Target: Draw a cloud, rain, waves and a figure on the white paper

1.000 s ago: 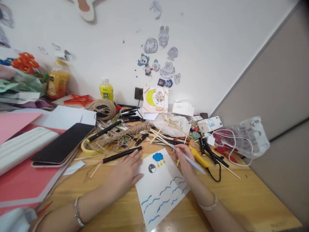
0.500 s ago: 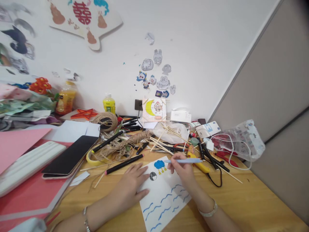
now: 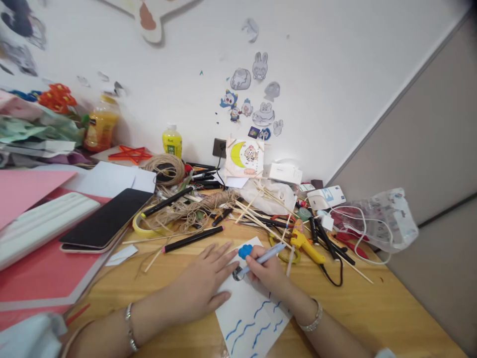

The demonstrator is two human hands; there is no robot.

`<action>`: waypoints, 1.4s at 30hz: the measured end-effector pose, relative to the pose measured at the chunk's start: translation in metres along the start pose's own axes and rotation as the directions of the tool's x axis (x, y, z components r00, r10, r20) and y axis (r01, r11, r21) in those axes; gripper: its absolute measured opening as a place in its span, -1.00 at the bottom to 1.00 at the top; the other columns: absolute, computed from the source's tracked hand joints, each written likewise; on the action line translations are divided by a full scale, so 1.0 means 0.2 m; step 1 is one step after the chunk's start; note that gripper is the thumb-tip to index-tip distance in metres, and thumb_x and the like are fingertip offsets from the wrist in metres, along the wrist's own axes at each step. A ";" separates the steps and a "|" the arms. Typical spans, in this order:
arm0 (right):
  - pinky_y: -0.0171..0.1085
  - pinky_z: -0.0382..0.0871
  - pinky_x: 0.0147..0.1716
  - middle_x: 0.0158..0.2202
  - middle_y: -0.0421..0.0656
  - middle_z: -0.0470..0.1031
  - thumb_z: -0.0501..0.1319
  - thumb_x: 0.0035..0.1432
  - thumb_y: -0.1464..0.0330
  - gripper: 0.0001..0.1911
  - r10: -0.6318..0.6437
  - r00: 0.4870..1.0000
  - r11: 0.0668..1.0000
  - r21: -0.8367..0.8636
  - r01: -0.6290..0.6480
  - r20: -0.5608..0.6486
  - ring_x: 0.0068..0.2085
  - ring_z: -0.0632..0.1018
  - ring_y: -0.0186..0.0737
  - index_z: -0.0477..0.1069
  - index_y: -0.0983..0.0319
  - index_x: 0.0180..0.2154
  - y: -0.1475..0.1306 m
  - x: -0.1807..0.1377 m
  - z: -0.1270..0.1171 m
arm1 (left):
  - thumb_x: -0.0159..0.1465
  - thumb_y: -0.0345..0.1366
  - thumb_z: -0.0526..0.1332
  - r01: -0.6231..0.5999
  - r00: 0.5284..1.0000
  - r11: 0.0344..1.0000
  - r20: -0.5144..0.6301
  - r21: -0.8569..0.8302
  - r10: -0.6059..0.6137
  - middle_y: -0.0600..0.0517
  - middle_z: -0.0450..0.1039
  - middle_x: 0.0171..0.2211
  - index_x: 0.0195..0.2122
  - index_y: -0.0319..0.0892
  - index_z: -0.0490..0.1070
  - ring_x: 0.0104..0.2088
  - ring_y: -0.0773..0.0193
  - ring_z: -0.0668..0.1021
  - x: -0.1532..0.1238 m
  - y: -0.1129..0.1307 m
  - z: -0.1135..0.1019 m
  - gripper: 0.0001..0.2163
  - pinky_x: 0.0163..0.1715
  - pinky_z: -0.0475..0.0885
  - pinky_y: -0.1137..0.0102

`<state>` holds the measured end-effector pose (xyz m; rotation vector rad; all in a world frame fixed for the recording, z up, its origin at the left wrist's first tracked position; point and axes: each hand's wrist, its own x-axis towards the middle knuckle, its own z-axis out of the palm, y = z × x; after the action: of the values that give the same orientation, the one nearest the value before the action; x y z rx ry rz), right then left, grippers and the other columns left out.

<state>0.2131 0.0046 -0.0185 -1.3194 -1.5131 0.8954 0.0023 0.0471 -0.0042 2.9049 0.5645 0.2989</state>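
My left hand (image 3: 203, 283) lies flat with spread fingers on the left edge of a white paper sheet (image 3: 253, 318), holding it on the wooden desk (image 3: 372, 318). The sheet bears blue wave lines, a blue cloud (image 3: 245, 250) and a small dark circle. My right hand (image 3: 266, 271) is closed around a light blue pen (image 3: 263, 259), whose tip rests at the dark circle on the sheet. Both wrists wear bracelets.
Behind the sheet lie black markers (image 3: 192, 238), twine (image 3: 186, 211), wooden sticks (image 3: 257, 214), a yellow glue gun (image 3: 305, 243) and a tape roll (image 3: 143, 228). A black tablet (image 3: 106, 219) and pink paper (image 3: 40, 273) sit left. A plastic bag (image 3: 383, 219) sits right.
My right hand turned the pen around and brought its tip down to the dark circle on the sheet. The left hand stayed flat on the paper. The view shifted slightly.
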 end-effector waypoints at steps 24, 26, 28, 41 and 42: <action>-0.30 0.21 -0.53 -0.69 -0.28 0.27 0.18 0.17 0.15 -0.59 -0.015 0.999 0.998 -0.057 0.018 0.049 -0.59 0.32 -0.30 0.20 0.15 -0.64 -0.02 -0.01 -0.02 | 0.36 -0.13 0.09 0.002 0.996 1.000 0.088 0.013 -0.003 -0.18 0.01 0.33 0.32 -0.17 0.06 0.32 -0.06 0.05 0.00 -0.01 0.03 -0.46 0.25 -0.06 -0.02; -0.30 0.21 -0.53 -0.69 -0.28 0.27 0.18 0.17 0.16 -0.60 -0.007 0.998 0.998 -0.061 0.010 0.056 -0.59 0.32 -0.30 0.20 0.16 -0.63 -0.03 -0.01 -0.02 | 0.36 -0.13 0.08 0.002 0.995 1.000 0.096 0.017 -0.004 -0.17 0.00 0.33 0.32 -0.17 0.05 0.32 -0.05 0.05 0.00 -0.01 0.03 -0.46 0.25 -0.06 -0.02; -0.30 0.21 -0.53 -0.69 -0.28 0.28 0.18 0.17 0.16 -0.60 -0.006 0.998 0.998 -0.061 0.010 0.058 -0.59 0.33 -0.30 0.20 0.16 -0.63 -0.02 -0.01 -0.02 | 0.37 -0.12 0.07 0.003 0.995 1.000 0.102 0.019 -0.005 -0.17 0.00 0.33 0.32 -0.18 0.05 0.32 -0.05 0.05 0.00 -0.01 0.03 -0.46 0.25 -0.06 -0.02; -0.31 0.17 -0.56 -0.69 -0.28 0.27 0.18 0.17 0.18 -0.62 -0.002 0.999 0.998 -0.056 0.005 0.051 -0.60 0.31 -0.31 0.20 0.16 -0.63 -0.02 -0.01 -0.02 | 0.37 -0.12 0.07 0.002 0.995 1.000 0.098 0.006 -0.003 -0.18 -0.01 0.33 0.31 -0.20 0.06 0.33 -0.08 0.03 0.00 -0.01 0.04 -0.47 0.24 -0.05 -0.05; -0.31 0.18 -0.55 -0.69 -0.28 0.27 0.18 0.17 0.19 -0.62 -0.011 0.999 0.998 -0.065 0.014 0.053 -0.60 0.31 -0.31 0.21 0.16 -0.63 -0.02 -0.01 -0.02 | 0.37 -0.12 0.07 0.003 0.995 1.000 0.096 0.006 -0.003 -0.18 -0.01 0.33 0.31 -0.20 0.06 0.33 -0.08 0.02 0.00 -0.01 0.05 -0.47 0.24 -0.06 -0.05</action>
<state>0.2163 0.0015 -0.0136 -1.3411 -1.6009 0.8855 0.0030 0.0481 -0.0140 2.9052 0.5552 0.1563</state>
